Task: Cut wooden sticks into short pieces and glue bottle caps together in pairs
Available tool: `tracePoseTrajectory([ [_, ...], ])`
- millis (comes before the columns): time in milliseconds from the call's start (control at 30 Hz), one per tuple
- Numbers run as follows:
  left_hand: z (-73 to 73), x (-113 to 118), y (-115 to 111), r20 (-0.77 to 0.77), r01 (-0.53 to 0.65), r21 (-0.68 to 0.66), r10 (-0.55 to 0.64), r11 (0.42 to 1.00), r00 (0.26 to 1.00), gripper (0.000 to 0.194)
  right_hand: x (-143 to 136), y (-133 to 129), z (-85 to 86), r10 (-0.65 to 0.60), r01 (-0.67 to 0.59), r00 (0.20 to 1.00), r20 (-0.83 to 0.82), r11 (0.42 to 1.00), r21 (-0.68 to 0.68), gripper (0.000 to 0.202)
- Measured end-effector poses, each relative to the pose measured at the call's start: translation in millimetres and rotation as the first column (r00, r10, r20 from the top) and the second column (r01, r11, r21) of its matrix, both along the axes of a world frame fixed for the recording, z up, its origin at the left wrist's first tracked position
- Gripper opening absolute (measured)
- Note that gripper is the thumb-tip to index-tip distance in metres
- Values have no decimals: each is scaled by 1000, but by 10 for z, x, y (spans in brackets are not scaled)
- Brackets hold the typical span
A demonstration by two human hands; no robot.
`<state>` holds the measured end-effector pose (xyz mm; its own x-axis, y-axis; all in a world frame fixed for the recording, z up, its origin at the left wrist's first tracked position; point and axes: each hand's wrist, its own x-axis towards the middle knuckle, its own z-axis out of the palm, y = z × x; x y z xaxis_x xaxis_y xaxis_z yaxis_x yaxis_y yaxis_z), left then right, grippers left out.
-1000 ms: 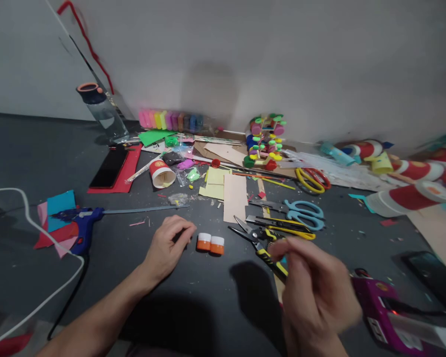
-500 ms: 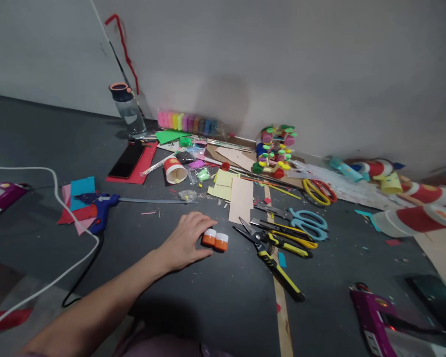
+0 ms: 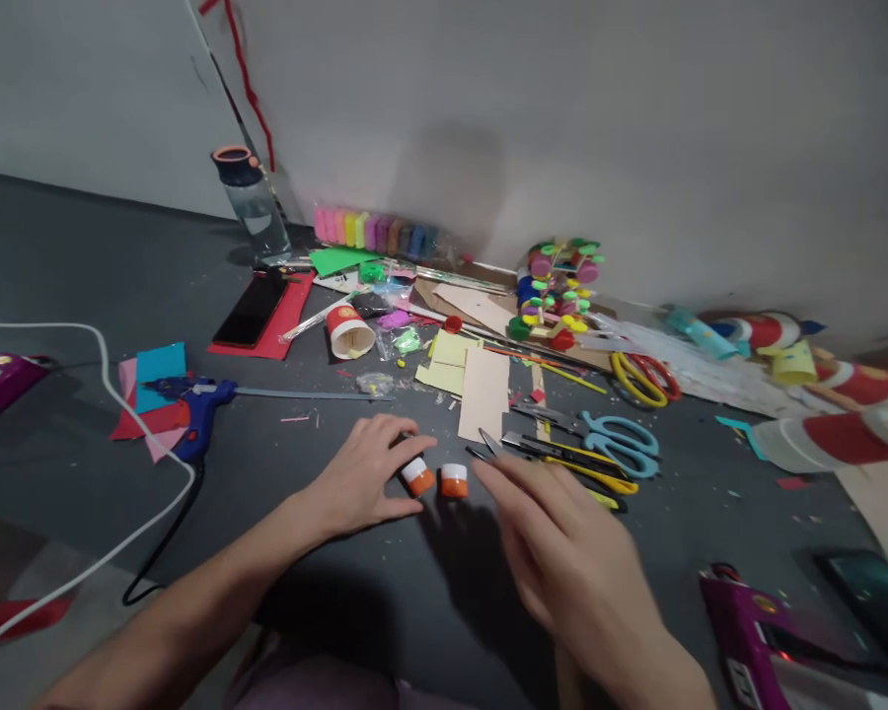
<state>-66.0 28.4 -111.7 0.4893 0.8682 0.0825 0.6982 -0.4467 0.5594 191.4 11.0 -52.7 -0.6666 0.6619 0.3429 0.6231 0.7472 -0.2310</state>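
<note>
Two small jars with white tops and orange lower parts are on the dark table. The left jar [image 3: 418,477] leans at a slant in the gap between the fingers and thumb of my left hand [image 3: 366,468]. Those fingers curve loosely round it and stay apart; whether they touch it is hard to tell. A little to the right, the other jar [image 3: 454,480] stands upright. My right hand [image 3: 569,552] is over the table just right of that jar, fingers stretched toward it, with nothing visible in them. It covers most of the yellow-and-black pliers [image 3: 490,442].
Blue-handled scissors [image 3: 622,444] and a utility knife [image 3: 562,449] lie right of a beige card [image 3: 483,392]. A blue glue gun [image 3: 203,419] rests at left beside a white cable [image 3: 108,365]. Farther back are a paper cup [image 3: 347,330], phone [image 3: 252,311] and water bottle [image 3: 256,212].
My right hand has come into view from the lower right, over the pliers. The jars, side by side before, now stand apart, the left one turned at a slant. My left hand has barely moved.
</note>
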Motion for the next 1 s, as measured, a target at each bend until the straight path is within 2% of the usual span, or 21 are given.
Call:
tracePoseTrajectory([
  [100, 17, -5, 8, -3, 100, -12, -101, 995, 995, 46, -104, 243, -231, 89, -82, 989, 122, 994, -66, 47],
  [200, 11, 8, 19, -18, 94, -38, -95, 995, 995, 27, -98, 337, -406, 91, -70, 977, 190, 991, -115, 34],
  [300, -1, 45, 15, -49, 2, -51, -4, 999, 999, 31, -75, 299, -475, 15, 14, 974, 227, 992, -128, 11],
  [333, -4, 62, 10, -63, -29, -55, 26, 998, 998, 37, -79, 276, -488, -24, 55, 972, 233, 991, -126, 6],
  [467, -6, 116, -16, -120, -104, -76, 95, 992, 988, 66, -149, 206, -531, -179, 212, 956, 232, 969, -127, 28],
  [567, 5, 113, -31, -135, -102, -93, 89, 990, 987, 77, -189, 184, -522, -182, 220, 960, 211, 960, -173, 36],
  [633, 14, 97, -37, -134, -86, -101, 72, 991, 988, 71, -194, 178, -490, -147, 190, 969, 197, 956, -222, 47],
  [667, 18, 90, -38, -133, -76, -104, 62, 992, 989, 64, -193, 176, -473, -130, 176, 973, 192, 953, -246, 46],
  [800, 25, 85, -33, -124, -45, -109, 31, 993, 992, 36, -196, 180, -437, -108, 160, 977, 183, 941, -300, 18],
  [900, 22, 93, -25, -118, -39, -108, 26, 993, 993, 30, -196, 200, -440, -81, 136, 979, 187, 943, -304, 12],
  [1000, 15, 89, -22, -114, -39, -106, 27, 994, 993, 30, -172, 225, -424, -32, 89, 982, 188, 948, -305, 19],
])
